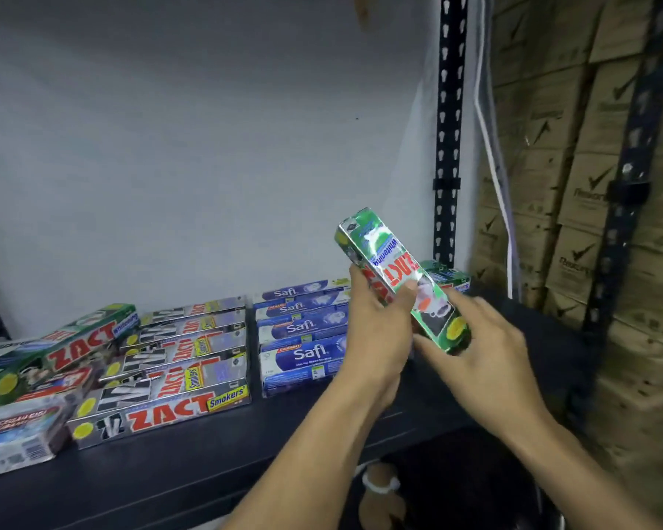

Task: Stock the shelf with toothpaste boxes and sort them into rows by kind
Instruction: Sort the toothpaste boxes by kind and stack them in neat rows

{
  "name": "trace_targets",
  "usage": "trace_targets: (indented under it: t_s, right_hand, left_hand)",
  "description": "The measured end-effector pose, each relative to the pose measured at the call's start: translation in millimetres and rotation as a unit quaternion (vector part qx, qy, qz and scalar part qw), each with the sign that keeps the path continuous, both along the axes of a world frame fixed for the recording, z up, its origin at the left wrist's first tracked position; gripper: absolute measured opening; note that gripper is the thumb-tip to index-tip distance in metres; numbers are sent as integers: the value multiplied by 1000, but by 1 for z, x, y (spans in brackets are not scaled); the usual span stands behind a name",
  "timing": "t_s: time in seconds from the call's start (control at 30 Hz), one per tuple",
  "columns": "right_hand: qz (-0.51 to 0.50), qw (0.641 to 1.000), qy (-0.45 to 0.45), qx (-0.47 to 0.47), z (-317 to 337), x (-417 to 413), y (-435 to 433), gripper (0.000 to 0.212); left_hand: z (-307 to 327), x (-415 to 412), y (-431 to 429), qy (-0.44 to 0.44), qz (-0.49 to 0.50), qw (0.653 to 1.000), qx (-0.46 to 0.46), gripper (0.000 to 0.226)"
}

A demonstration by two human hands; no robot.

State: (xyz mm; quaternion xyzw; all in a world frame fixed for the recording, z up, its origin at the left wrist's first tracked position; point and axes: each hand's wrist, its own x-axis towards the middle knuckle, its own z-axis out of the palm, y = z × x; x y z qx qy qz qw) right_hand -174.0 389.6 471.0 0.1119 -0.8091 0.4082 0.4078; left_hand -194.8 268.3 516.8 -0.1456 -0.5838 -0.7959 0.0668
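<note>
I hold a green Zact Whitening toothpaste box [383,254] tilted above the black shelf [192,464], right of centre. My left hand [379,323] grips its middle, thumb over the front face. My right hand [483,338] pinches its lower end between thumb and fingers. Behind the held box, at the back right, lie more green Zact boxes [446,275]. A row of blue Safi boxes [303,338] lies in the middle, and a row of silver Zact Smokers boxes [177,372] lies to its left.
At the far left is a loose pile with a green Zact Whitening box [54,350] and white-blue boxes [16,434]. A black slotted upright [448,147] stands at the shelf's right back corner. Stacked cardboard cartons [590,223] fill the right side.
</note>
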Motion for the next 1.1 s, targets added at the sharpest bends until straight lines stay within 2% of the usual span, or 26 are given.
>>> trace_targets:
  t_s: [0.1, 0.2, 0.33, 0.4, 0.5, 0.63, 0.7, 0.73, 0.8, 0.93, 1.0, 1.1]
  right_hand:
    - [94, 994, -50, 23, -4, 5, 17, 65]
    - [59, 996, -10, 62, 4, -2, 49, 66]
    - [26, 991, -17, 134, 21, -25, 86, 87]
    - [38, 979, -42, 195, 25, -36, 98, 90]
    - [79, 965, -68, 241, 21, -48, 105, 78]
    - [83, 969, -59, 227, 7, -61, 110, 69]
    - [58, 974, -72, 206, -3, -68, 116, 67]
    - [43, 976, -81, 199, -8, -71, 120, 66]
    - [17, 975, -99, 196, -18, -78, 129, 65]
    - [-3, 968, -132, 213, -20, -90, 134, 64]
    - [-2, 962, -162, 218, -16, -96, 131, 62]
    - [-2, 952, -202, 232, -12, -107, 128, 56]
  left_hand:
    - [15, -21, -2, -14, -10, 995, -93, 26]
    - [30, -37, -11, -38, -70, 979, -189, 25]
    - [43, -46, -9, -10, -123, 923, -363, 21]
    - [47, -47, -3, 2, -132, 898, -420, 19]
    - [46, -51, 5, -2, -118, 886, -448, 19]
    - [37, -57, 2, -20, -109, 894, -434, 25]
    - [32, -59, -6, 16, -54, 904, -423, 31]
    - [30, -60, -13, 44, -11, 898, -437, 35]
    - [22, -62, -30, 96, 73, 862, -492, 39]
    - [2, -67, -61, 148, 147, 752, -625, 24]
    - [-5, -69, -70, 140, 149, 733, -649, 24]
    - [-12, -71, -74, 127, 143, 731, -656, 24]
